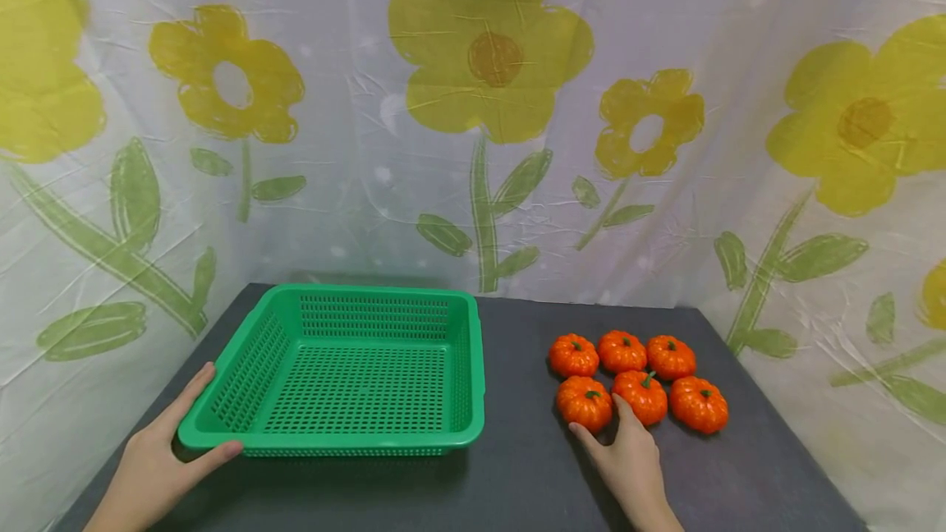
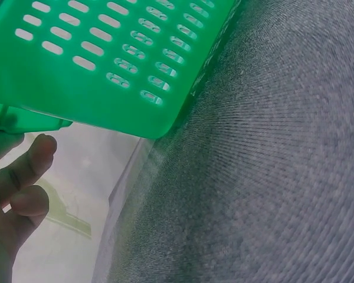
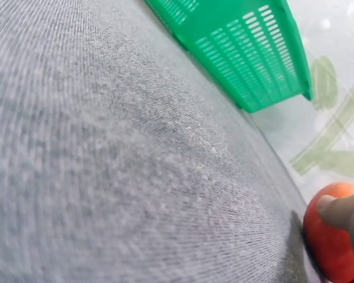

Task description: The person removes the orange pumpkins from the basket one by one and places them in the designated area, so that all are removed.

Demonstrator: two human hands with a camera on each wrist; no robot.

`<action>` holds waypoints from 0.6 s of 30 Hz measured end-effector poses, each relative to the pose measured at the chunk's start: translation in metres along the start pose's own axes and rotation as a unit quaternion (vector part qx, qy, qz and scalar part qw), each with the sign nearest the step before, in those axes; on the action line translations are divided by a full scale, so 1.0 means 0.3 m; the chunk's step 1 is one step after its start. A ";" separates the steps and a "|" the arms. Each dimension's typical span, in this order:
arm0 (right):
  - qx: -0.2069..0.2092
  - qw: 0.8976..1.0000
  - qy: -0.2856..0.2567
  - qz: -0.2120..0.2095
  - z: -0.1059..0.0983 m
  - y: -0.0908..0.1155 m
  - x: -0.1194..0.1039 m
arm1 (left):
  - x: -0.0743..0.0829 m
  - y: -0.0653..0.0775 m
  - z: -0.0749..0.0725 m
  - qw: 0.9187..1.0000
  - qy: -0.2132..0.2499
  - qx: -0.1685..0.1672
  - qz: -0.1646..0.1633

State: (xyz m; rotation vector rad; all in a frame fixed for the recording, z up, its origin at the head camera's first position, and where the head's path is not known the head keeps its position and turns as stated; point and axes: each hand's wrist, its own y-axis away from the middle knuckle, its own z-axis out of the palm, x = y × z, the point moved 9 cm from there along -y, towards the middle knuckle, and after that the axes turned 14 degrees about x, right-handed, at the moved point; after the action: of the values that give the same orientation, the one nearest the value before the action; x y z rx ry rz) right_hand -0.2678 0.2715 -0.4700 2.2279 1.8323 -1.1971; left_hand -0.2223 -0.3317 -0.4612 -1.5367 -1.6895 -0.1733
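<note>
A green plastic basket [image 1: 332, 441] with slotted walls sits at the left of the dark table. My left hand [image 1: 158, 454] holds its near left corner, thumb at the front rim and fingers along the left side. In the left wrist view the other fingers [image 2: 32, 159] hang loosely bent below the rim. At the right, my right hand [image 1: 631, 462] pinches the front-left small orange pumpkin [image 1: 582, 402] between thumb and forefinger. The right wrist view shows the thumb pressed to that pumpkin [image 3: 327, 239]; its far side is hidden there.
Several more pumpkins stand close together: a middle one [image 1: 641, 401] beside the right hand, one at the right [image 1: 699, 405], and a back row [image 1: 622, 351]. A white cloth [image 1: 355, 187] printed with yellow flowers hangs behind and beside the dark tabletop [image 1: 517, 483].
</note>
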 end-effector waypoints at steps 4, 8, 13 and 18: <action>0.001 1.000 -0.002 0.002 0.005 0.004 0.006 | 0.001 0.000 0.002 1.000 0.000 -0.002 0.000; 0.000 1.000 -0.002 0.005 0.001 0.005 0.008 | 0.002 -0.001 0.008 1.000 0.001 -0.012 -0.006; -0.004 1.000 -0.005 0.010 -0.013 0.006 0.005 | -0.006 -0.006 0.017 1.000 -0.004 -0.024 -0.006; -0.006 0.999 -0.009 0.030 -0.038 0.004 0.002 | -0.003 -0.013 0.018 1.000 0.001 -0.026 0.010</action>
State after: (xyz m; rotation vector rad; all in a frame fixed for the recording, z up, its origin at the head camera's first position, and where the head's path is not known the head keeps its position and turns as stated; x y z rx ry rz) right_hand -0.2606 0.2770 -0.4628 2.2402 1.7472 -1.1890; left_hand -0.2285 -0.3301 -0.4637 -1.5907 -1.6787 -0.2100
